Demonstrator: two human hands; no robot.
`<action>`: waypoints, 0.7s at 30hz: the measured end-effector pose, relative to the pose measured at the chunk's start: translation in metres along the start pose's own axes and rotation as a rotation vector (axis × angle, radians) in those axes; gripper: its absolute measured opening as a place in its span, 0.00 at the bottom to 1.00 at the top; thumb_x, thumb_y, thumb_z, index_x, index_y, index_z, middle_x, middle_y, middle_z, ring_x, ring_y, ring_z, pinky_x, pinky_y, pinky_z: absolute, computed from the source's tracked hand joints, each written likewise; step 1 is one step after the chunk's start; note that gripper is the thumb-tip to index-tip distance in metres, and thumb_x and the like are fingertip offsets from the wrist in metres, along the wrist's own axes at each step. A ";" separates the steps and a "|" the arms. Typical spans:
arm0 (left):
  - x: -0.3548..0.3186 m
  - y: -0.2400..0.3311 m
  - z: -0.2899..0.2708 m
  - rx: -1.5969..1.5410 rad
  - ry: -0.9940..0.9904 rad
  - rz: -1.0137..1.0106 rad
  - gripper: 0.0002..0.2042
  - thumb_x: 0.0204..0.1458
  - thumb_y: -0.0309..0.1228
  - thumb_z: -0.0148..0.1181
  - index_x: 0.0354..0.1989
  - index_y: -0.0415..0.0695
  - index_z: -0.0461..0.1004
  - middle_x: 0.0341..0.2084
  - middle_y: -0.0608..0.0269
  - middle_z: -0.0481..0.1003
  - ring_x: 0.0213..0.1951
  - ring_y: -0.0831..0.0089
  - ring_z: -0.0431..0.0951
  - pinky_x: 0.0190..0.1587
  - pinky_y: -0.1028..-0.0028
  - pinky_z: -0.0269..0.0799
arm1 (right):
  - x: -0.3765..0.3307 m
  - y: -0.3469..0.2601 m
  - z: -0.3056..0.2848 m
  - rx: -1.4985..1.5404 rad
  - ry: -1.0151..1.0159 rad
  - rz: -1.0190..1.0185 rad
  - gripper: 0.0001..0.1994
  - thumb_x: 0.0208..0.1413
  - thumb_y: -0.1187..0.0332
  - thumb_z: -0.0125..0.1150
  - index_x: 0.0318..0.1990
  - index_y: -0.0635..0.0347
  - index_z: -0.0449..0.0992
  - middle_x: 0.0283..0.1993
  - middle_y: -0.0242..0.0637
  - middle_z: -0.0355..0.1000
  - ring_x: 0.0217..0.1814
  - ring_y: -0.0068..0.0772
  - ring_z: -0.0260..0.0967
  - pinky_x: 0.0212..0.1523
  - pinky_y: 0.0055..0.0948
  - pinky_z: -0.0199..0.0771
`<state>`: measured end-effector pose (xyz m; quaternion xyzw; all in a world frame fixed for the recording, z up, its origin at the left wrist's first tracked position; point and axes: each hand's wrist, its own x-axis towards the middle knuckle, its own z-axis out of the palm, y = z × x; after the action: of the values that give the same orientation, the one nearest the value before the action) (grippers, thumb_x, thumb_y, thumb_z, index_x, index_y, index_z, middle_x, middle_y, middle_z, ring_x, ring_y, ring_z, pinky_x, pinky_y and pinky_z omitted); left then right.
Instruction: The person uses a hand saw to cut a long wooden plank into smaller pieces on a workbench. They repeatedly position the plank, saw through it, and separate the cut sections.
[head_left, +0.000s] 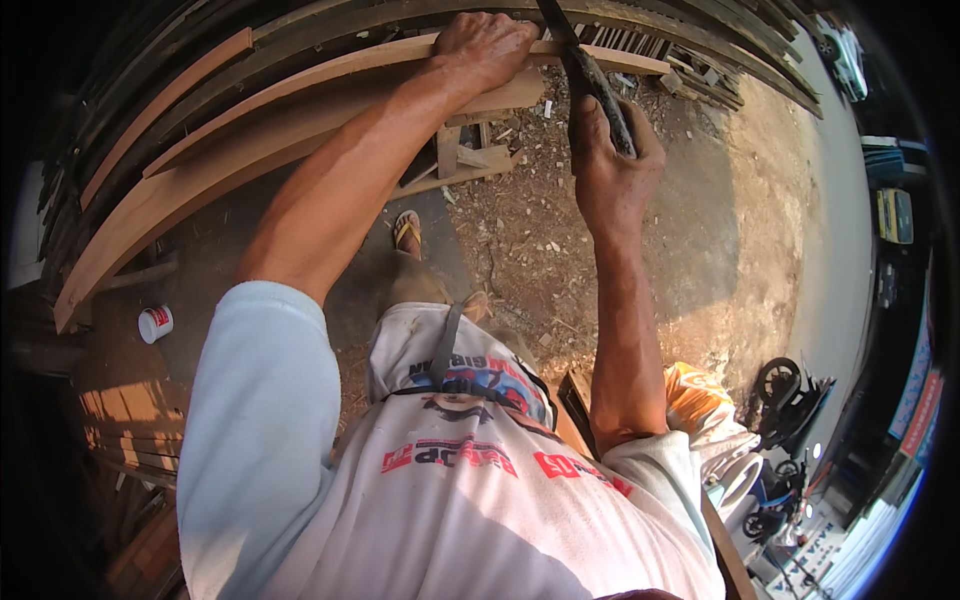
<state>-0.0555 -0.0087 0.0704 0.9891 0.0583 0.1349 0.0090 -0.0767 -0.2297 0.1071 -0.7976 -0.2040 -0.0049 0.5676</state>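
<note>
My left hand [487, 48] is closed on a narrow light-brown wooden board [330, 72] that runs across the top of the view. To its right, my right hand [620, 150] grips the dark handle of a long-bladed hand tool [600, 85]. The blade reaches up past the top edge of the view and crosses the board just right of my left hand. Whether it is a saw or a big knife I cannot tell. A wider plank [200, 180] lies on the near side of the narrow board.
Long dark timbers [690, 28] lie beyond the boards. A white tub [155, 323] stands at the left. Wood chips litter the dirt ground [540, 240] around my sandalled foot [407, 232]. Parked motorbikes [785, 400] and a road [838, 230] are at the right.
</note>
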 end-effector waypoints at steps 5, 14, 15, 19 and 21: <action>0.008 -0.010 0.005 -0.013 0.065 0.022 0.10 0.61 0.37 0.71 0.44 0.46 0.84 0.36 0.51 0.87 0.44 0.50 0.90 0.45 0.52 0.87 | -0.113 -0.028 -0.059 0.179 0.088 0.124 0.20 0.73 0.59 0.67 0.56 0.71 0.80 0.37 0.36 0.83 0.32 0.19 0.74 0.33 0.23 0.72; 0.014 -0.023 0.026 -0.003 0.056 -0.025 0.13 0.63 0.42 0.70 0.52 0.50 0.84 0.40 0.51 0.87 0.46 0.47 0.89 0.53 0.44 0.83 | -0.042 -0.002 -0.020 0.023 0.051 0.017 0.15 0.72 0.62 0.68 0.50 0.70 0.82 0.34 0.30 0.79 0.33 0.18 0.70 0.34 0.27 0.72; 0.004 -0.017 0.030 -0.039 0.027 -0.023 0.15 0.63 0.43 0.71 0.52 0.49 0.84 0.40 0.50 0.87 0.46 0.46 0.89 0.53 0.44 0.83 | -0.075 -0.003 -0.039 0.033 0.045 0.054 0.16 0.73 0.62 0.68 0.52 0.70 0.82 0.35 0.32 0.80 0.35 0.19 0.72 0.35 0.26 0.74; 0.021 -0.027 0.037 -0.150 0.301 0.045 0.08 0.57 0.31 0.64 0.36 0.42 0.87 0.33 0.43 0.86 0.37 0.49 0.89 0.42 0.48 0.82 | -0.079 -0.009 -0.042 0.112 0.032 0.117 0.19 0.73 0.57 0.69 0.54 0.69 0.81 0.34 0.34 0.80 0.33 0.19 0.74 0.34 0.24 0.73; 0.023 -0.002 -0.001 -0.213 0.052 0.033 0.08 0.59 0.27 0.60 0.41 0.44 0.86 0.37 0.46 0.86 0.42 0.49 0.89 0.47 0.48 0.83 | 0.008 0.023 0.007 0.020 0.085 -0.113 0.17 0.73 0.60 0.69 0.51 0.70 0.82 0.31 0.31 0.79 0.28 0.18 0.70 0.28 0.26 0.69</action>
<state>-0.0338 -0.0035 0.0774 0.9796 0.0278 0.1658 0.1103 -0.0632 -0.2273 0.0864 -0.7780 -0.2245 -0.0687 0.5827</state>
